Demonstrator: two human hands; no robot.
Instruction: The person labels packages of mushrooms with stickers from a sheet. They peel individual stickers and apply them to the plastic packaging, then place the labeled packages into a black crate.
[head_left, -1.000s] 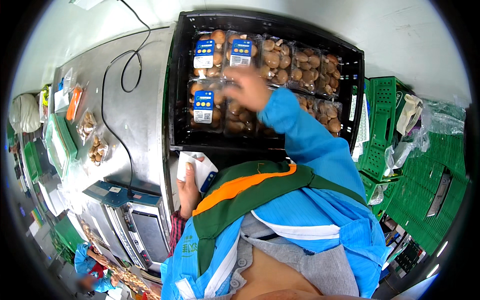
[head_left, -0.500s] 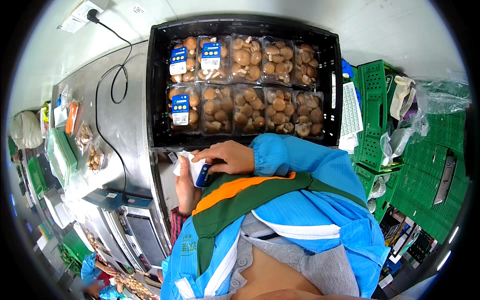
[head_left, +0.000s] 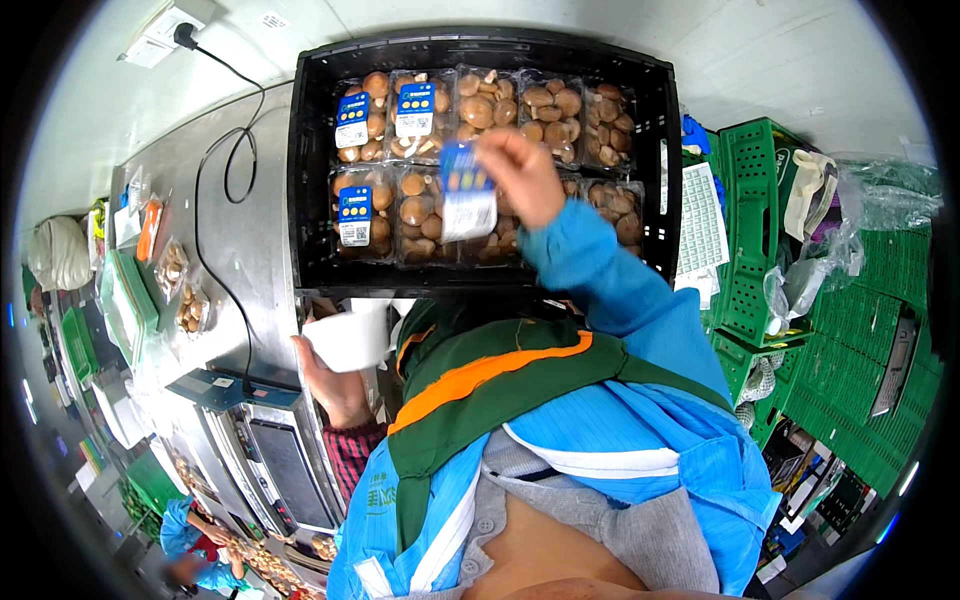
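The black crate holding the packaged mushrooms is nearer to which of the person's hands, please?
Right: the right hand is over the black crate, holding a blue-and-white label; the left hand, holding white paper, is outside, below the crate's near-left corner in the picture.

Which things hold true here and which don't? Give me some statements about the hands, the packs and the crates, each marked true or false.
1. The right hand holds a blue-and-white label. True.
2. The left hand is empty. False: the left hand holds a white sheet.
3. Mushroom packs sit in a black crate. True.
4. Every pack shows a label on top. False: the upper-right pack shows none.
5. Green crates stand to the right of the black crate. True.
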